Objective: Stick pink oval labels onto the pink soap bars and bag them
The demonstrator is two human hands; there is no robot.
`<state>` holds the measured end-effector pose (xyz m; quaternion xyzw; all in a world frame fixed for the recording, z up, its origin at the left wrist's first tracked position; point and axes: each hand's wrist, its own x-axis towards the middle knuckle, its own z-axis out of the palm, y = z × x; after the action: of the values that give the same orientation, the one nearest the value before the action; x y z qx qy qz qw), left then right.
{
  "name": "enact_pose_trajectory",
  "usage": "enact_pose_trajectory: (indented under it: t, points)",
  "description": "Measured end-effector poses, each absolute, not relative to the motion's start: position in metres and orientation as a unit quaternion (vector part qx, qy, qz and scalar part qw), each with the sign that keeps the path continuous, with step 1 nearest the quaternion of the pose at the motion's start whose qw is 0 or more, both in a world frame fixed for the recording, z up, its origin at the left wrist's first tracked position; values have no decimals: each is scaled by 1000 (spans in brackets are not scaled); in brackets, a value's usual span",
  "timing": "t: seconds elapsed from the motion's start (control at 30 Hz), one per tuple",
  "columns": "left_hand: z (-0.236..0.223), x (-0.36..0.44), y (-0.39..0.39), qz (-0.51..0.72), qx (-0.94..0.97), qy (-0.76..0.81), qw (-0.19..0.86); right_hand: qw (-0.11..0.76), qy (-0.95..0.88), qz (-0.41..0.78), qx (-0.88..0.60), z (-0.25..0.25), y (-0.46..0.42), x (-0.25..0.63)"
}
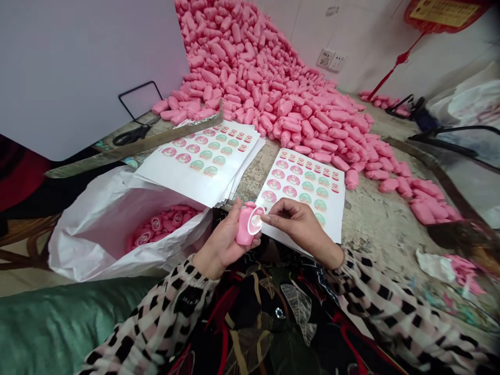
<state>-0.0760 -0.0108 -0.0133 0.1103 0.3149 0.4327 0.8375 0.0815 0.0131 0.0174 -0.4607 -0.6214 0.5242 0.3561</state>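
A small pink bottle stands nearly upright in my left hand, whose fingers wrap round it. My right hand pinches the edge of a round pink sticker with a white rim. That sticker lies against the bottle's right side; how much of it is stuck down I cannot tell. Just beyond my right hand is a sheet of stickers with pink and green rounds and some gaps. To its left lies a stack of similar sheets.
A large heap of pink bottles covers the back of the table. Left of me, an open white sack holds labelled bottles. A long flat bar crosses the sheet stack near black scissors. Scraps lie at right.
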Motion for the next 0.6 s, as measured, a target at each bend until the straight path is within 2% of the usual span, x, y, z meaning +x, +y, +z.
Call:
enact_pose_trajectory:
  t: [0.13,0.47,0.6]
  points:
    - [-14,-71,-3,407,91,278,865,363,-622,541,-434,12,10,84]
    - [-14,-67,-3,388,96,290,870,330,-667,493,-452,6,11,91]
    - [-13,-66,-4,387,101,293,868,319,-703,433,-466,1,12,93]
